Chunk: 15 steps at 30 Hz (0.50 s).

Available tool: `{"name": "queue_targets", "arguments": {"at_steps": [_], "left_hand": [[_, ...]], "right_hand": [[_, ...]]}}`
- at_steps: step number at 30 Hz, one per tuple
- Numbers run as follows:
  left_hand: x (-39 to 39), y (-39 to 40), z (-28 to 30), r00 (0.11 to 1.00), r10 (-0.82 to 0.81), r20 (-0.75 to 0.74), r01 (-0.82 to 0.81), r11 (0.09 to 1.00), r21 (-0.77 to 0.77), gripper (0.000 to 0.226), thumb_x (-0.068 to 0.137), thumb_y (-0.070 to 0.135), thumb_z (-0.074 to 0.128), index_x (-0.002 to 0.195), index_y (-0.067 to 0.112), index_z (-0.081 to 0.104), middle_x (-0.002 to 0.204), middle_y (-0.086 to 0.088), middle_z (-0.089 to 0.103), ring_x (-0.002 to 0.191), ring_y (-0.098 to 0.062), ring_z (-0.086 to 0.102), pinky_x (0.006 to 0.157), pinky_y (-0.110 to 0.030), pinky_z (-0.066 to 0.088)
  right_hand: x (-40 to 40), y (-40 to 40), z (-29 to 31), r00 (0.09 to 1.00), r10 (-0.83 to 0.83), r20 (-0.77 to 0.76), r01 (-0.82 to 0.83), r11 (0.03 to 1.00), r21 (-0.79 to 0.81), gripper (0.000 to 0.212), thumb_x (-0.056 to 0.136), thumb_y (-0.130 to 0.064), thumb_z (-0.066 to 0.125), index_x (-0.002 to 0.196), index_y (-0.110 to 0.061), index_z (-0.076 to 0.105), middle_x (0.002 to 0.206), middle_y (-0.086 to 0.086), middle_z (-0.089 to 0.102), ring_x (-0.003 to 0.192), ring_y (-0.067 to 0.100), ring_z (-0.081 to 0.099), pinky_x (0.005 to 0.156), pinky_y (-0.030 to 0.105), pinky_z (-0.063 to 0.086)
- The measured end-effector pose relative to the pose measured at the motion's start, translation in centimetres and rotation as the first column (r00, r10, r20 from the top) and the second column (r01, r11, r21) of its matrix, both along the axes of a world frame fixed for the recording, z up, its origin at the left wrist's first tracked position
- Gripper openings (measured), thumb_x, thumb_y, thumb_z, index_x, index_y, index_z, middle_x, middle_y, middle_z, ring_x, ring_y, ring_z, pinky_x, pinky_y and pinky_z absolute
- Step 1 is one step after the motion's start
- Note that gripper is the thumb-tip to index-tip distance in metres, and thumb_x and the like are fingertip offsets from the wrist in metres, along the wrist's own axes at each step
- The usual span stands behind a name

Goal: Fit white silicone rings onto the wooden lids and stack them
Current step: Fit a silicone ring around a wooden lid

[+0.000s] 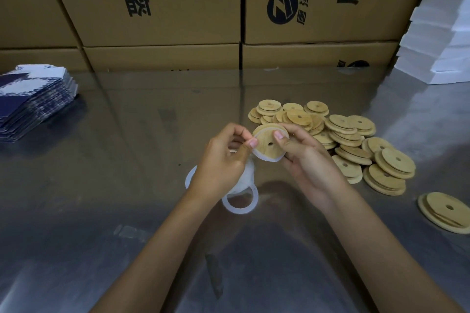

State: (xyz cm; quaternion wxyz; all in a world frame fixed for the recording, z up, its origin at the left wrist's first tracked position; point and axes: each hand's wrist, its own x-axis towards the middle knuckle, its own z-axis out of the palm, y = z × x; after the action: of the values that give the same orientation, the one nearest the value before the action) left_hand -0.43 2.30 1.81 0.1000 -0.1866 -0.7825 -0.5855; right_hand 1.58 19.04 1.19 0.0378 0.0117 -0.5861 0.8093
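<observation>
Lying nearest, spare rings (240, 201) rested under the left hand (223, 162), which pinched the white ring (267, 158) at the left rim of the lid (270, 143); the right hand (307, 160) gripped its right side, the lid pile (343, 140) farther right.

Round wooden lid (267, 140) with centre hole held tilted above table, white silicone ring (268, 159) partly seated round rim. Loose white rings (240, 207) lie below; bare lids heaped (340, 134) right, one lid (445, 211) apart.

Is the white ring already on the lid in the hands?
Partly on: white ring wraps the lid lower edge; the top is hidden.
</observation>
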Motion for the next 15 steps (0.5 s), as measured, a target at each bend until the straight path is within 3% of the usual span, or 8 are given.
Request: {"name": "queue_targets", "arguments": {"at_steps": [4, 9, 12, 15], "left_hand": [[0.0, 0.3, -0.4, 0.998, 0.041, 0.047, -0.043, 0.999, 0.029, 0.011, 0.087, 0.015, 0.072, 0.088, 0.010, 0.063, 0.085, 0.006, 0.068, 0.079, -0.007, 0.065, 0.074, -0.015, 0.051], [0.1, 0.6, -0.6, 0.992, 0.128, -0.008, -0.127, 0.990, 0.058, 0.007, 0.088, 0.013, 0.069, 0.086, 0.013, 0.063, 0.082, 0.008, 0.069, 0.076, -0.009, 0.066, 0.070, -0.016, 0.051], [0.2, 0.3, -0.4, 0.985, 0.159, -0.062, -0.157, 0.987, 0.039, 0.009, 0.088, 0.012, 0.068, 0.083, 0.019, 0.065, 0.079, 0.011, 0.069, 0.075, -0.005, 0.066, 0.069, -0.015, 0.052], [0.5, 0.2, -0.5, 0.981, 0.160, -0.113, -0.166, 0.985, -0.041, 0.005, 0.088, 0.015, 0.068, 0.084, 0.017, 0.065, 0.079, 0.009, 0.070, 0.075, -0.007, 0.067, 0.070, -0.023, 0.055]], "right_hand": [[-0.2, -0.2, -0.1, 0.999, 0.006, 0.045, -0.001, 0.992, -0.124, 0.027, 0.095, -0.010, 0.062, 0.121, -0.001, 0.064, 0.122, 0.017, 0.071, 0.118, 0.029, 0.067, 0.098, 0.034, 0.056], [-0.2, -0.1, 0.1, 0.996, 0.008, 0.089, 0.009, 0.983, -0.184, 0.018, 0.090, -0.005, 0.066, 0.107, -0.004, 0.062, 0.113, 0.016, 0.074, 0.105, 0.027, 0.071, 0.090, 0.034, 0.059], [-0.1, -0.5, -0.1, 0.995, 0.009, 0.103, -0.013, 0.999, 0.042, 0.020, 0.089, -0.007, 0.069, 0.108, -0.001, 0.067, 0.111, 0.018, 0.074, 0.107, 0.032, 0.071, 0.097, 0.043, 0.057], [0.2, -1.2, -0.3, 0.995, -0.001, 0.097, -0.017, 0.983, 0.184, 0.020, 0.091, -0.014, 0.070, 0.111, -0.012, 0.074, 0.109, 0.013, 0.075, 0.107, 0.030, 0.071, 0.099, 0.052, 0.054]]}}
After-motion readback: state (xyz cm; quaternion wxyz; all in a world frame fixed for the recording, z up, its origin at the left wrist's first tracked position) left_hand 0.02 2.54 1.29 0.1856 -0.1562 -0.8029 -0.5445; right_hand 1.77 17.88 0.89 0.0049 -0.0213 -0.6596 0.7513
